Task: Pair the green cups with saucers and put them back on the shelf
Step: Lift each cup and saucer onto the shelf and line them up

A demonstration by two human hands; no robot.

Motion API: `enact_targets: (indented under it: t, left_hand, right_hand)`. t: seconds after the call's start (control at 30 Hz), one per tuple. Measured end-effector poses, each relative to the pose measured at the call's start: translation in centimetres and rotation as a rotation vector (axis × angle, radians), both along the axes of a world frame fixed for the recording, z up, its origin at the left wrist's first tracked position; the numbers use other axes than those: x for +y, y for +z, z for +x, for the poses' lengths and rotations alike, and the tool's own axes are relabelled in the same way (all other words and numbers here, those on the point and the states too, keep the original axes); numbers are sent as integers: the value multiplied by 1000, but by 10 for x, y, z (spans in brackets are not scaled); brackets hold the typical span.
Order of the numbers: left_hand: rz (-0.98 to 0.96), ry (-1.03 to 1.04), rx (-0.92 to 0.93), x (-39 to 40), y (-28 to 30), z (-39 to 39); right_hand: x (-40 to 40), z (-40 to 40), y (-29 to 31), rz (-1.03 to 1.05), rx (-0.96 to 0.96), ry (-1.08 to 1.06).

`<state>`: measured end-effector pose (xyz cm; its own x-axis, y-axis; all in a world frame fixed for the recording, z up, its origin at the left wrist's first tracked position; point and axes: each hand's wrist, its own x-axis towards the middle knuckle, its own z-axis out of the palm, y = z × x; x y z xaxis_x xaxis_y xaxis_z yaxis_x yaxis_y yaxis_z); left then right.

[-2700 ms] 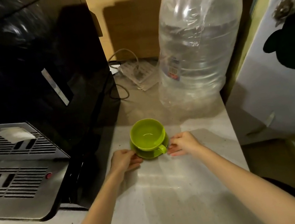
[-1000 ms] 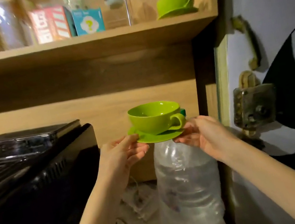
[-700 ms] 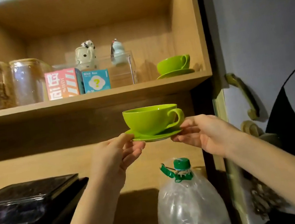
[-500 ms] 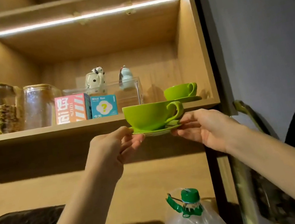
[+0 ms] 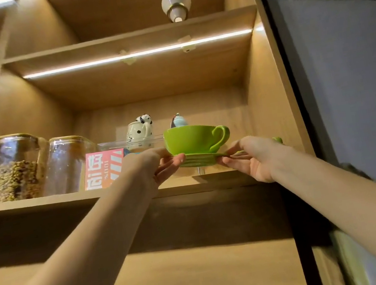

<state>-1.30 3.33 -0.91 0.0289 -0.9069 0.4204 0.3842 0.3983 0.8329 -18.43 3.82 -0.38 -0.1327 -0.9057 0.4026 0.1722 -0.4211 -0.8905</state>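
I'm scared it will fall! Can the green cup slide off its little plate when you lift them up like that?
It might. The green cup only sits loose on the saucer, and both look smooth and glossy, so a tilt could let it slide. The left hand and right hand hold opposite saucer edges, which probably keeps it level. It looks hard, so likely breakable.

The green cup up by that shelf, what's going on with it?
A person is lifting a bright green ceramic cup on its matching green saucer to the lit wooden shelf. The left hand and the right hand each pinch an opposite edge of the saucer. The pair is at shelf height, not yet set down, in front of a pink printed box and two glass jars.
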Motion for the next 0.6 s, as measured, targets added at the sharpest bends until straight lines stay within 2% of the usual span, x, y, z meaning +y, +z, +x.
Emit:
enact_targets:
  t: [0.6]
  left_hand:
    - [12, 46, 9, -62, -7, -9]
  right_hand:
    - [-73, 0, 12, 65, 54, -159]
